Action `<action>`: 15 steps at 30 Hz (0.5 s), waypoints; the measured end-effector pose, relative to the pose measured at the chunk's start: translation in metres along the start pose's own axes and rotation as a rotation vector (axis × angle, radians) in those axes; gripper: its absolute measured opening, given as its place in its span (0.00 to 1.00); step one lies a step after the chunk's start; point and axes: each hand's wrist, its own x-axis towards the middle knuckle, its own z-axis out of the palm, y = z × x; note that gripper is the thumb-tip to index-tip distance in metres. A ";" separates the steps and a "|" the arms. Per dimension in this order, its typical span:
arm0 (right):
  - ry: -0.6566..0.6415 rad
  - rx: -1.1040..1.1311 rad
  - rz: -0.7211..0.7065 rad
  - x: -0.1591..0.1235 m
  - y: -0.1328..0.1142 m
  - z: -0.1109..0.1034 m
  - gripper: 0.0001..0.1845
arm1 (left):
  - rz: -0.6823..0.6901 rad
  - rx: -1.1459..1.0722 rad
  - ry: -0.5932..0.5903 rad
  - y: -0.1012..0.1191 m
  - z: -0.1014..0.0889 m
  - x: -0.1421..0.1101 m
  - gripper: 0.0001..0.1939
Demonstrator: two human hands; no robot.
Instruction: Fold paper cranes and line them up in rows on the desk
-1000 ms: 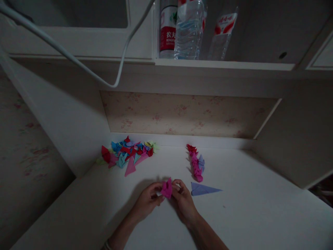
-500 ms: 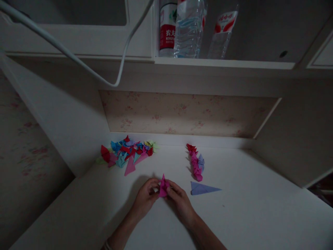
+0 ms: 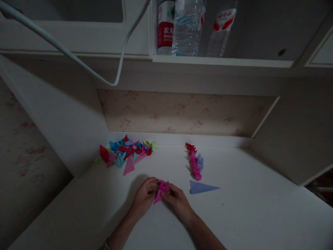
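A small magenta piece of folded origami paper (image 3: 162,190) is held just above the white desk (image 3: 234,222), its pointed end turned down toward me. My left hand (image 3: 144,195) grips its left side with curled fingers. From the right, my right hand (image 3: 179,201) pinches it, the thumb lying on its front. To the right lies a flat lavender folded paper (image 3: 203,187), narrowing to a point. Behind that, a row of magenta and red folded pieces (image 3: 194,161) stands with a lavender folded piece (image 3: 200,161) beside it.
A heap of many-coloured folded papers (image 3: 128,150) lies at the back left. Above the desk is a shelf (image 3: 223,61) with plastic bottles (image 3: 187,31). A white tube (image 3: 85,66) crosses in front of the cabinet at upper left.
The magenta paper has turned in my hands: its point faced up and now faces down toward me. My right thumb has shifted onto its front. The view has moved slightly.
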 end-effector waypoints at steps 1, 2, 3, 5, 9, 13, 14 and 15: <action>-0.004 0.012 -0.005 0.000 0.000 0.000 0.17 | 0.000 -0.002 -0.004 0.000 0.000 0.000 0.18; -0.006 0.023 -0.008 0.000 0.000 0.000 0.17 | -0.002 -0.003 -0.009 0.001 0.001 0.000 0.18; -0.003 0.032 -0.008 0.001 0.000 0.001 0.17 | -0.007 -0.001 -0.013 0.002 0.001 0.000 0.17; 0.005 0.050 0.010 0.001 0.001 0.001 0.19 | -0.010 0.015 -0.022 0.003 0.002 0.000 0.17; 0.059 0.042 0.016 0.000 0.000 0.001 0.22 | 0.022 0.071 -0.021 0.002 0.002 0.001 0.19; 0.147 -0.086 -0.059 0.000 0.000 -0.003 0.17 | 0.005 0.074 -0.026 -0.002 0.000 0.002 0.20; 0.158 -0.113 -0.067 0.000 0.001 -0.003 0.16 | -0.003 0.067 -0.031 -0.003 0.000 0.002 0.21; 0.163 -0.131 -0.074 0.001 0.002 -0.004 0.16 | -0.011 0.060 -0.037 -0.003 0.000 0.002 0.22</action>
